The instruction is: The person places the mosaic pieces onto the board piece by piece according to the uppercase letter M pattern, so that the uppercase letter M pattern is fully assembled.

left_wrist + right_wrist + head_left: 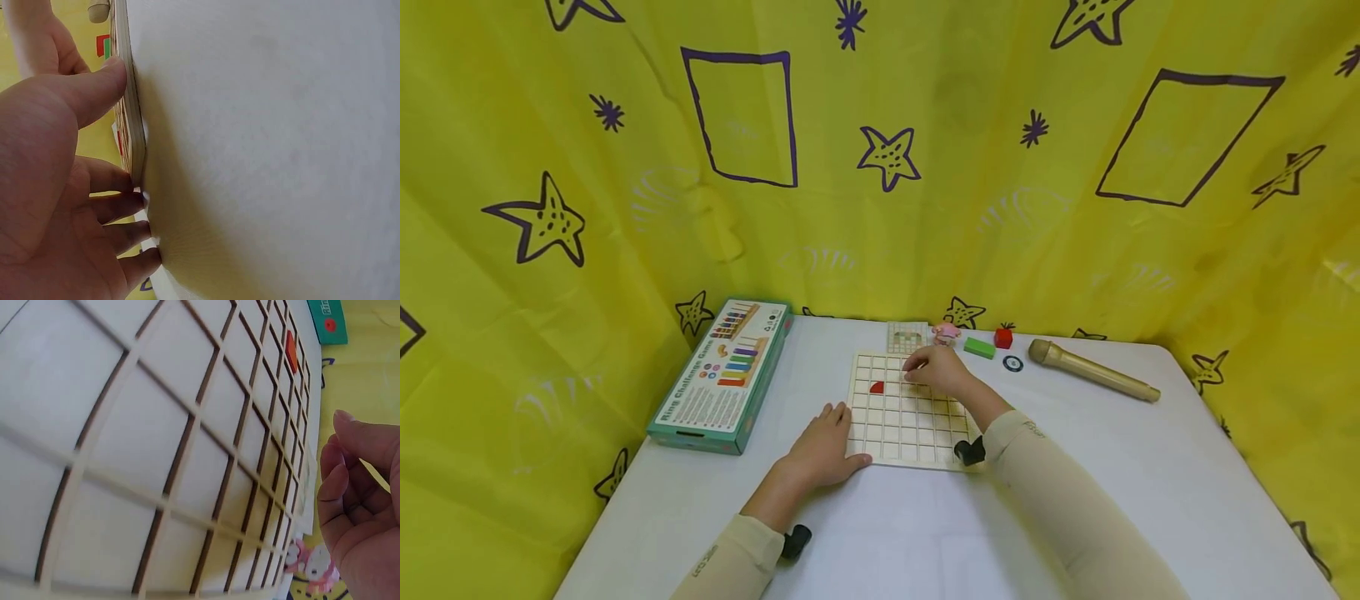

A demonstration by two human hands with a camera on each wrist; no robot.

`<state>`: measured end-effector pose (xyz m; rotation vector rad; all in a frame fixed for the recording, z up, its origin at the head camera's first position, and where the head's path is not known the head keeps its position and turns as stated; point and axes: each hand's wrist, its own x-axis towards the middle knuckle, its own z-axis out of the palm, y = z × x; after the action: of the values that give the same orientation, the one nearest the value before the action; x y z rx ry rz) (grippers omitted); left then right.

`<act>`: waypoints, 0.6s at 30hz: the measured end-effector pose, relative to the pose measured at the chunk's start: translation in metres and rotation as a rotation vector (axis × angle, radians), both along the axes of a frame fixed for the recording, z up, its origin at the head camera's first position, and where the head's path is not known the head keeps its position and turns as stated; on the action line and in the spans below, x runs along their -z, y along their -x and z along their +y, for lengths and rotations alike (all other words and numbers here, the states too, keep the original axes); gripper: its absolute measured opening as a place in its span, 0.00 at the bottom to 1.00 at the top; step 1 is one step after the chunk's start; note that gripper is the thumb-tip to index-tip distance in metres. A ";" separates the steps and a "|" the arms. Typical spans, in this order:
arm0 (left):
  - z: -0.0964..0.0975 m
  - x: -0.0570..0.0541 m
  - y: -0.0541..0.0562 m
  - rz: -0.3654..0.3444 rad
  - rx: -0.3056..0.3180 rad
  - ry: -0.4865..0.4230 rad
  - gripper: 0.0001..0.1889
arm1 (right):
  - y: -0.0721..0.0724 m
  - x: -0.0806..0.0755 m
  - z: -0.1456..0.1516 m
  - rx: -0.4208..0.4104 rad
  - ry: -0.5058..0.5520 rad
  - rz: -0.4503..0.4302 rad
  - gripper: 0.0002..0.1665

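A pale square board (883, 450) divided into a grid by raised strips lies on the white table. One red rounded piece (877, 387) sits in a square near its far left corner. My left hand (820, 446) rests at the near left corner, fingers spread on the table. Its thumb touches the board's side edge (136, 144) in the left wrist view. Above the far part of the board hovers my right hand (936, 371), fingers loosely bent and thumb close to them. The right wrist view shows nothing held in that hand (369, 494).
A small printed card (907, 333) lies behind the board. Nearby are a pink toy figure (947, 332), a green block (980, 347), a red block (1003, 337) and a dark round disc (1012, 363). A gold microphone (1093, 369) lies right, a ring game box (722, 375) left.
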<state>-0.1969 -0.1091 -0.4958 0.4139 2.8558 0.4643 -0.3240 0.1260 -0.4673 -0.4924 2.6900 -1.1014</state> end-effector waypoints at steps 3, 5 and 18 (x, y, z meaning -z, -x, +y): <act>0.000 0.002 0.000 0.003 -0.001 0.006 0.48 | 0.001 -0.002 0.014 0.030 -0.020 -0.014 0.08; 0.000 0.003 0.001 0.010 0.001 0.004 0.48 | 0.001 -0.002 0.025 0.043 -0.031 -0.026 0.08; -0.001 0.001 0.000 0.025 0.016 -0.002 0.48 | -0.010 -0.006 0.086 0.093 -0.074 -0.041 0.10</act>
<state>-0.1968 -0.1097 -0.4968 0.4457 2.8739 0.4623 -0.3138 0.2121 -0.4611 -0.3317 2.7311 -1.0186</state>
